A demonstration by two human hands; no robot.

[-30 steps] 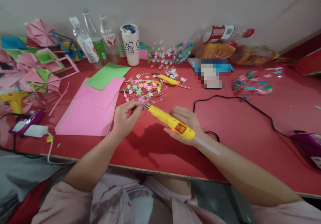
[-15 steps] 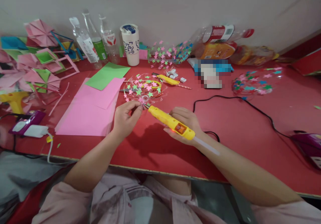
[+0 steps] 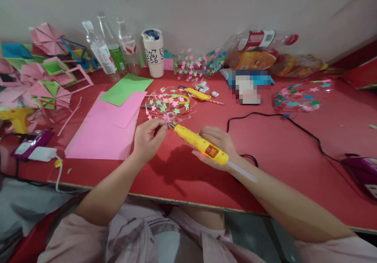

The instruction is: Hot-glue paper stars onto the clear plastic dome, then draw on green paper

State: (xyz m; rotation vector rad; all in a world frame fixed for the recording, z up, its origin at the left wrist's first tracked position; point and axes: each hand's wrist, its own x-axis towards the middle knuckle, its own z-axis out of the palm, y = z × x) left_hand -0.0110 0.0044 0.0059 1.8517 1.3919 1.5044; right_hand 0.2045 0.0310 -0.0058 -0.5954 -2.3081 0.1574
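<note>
My right hand [image 3: 218, 143] is wrapped round a yellow hot glue gun [image 3: 193, 139], a pale glue stick [image 3: 243, 172] poking out of its back end and a red light glowing on its side. The gun's metal nozzle [image 3: 171, 125] meets the fingertips of my left hand [image 3: 150, 137]. Those fingers are pinched together; whatever small thing they hold is too hidden to make out. Just beyond them lies clear plastic covered in pink and green paper stars [image 3: 169, 102], with yellow-handled scissors [image 3: 181, 99] among it.
Pink sheets [image 3: 103, 129] and a green sheet [image 3: 126, 89] lie at left, near paper crafts [image 3: 50, 70] and a purple power strip [image 3: 32, 143]. Bottles [image 3: 101, 54], a cup [image 3: 153, 54] and a yellow utility knife [image 3: 198, 94] are behind. A black cord [image 3: 262, 113] crosses the right side.
</note>
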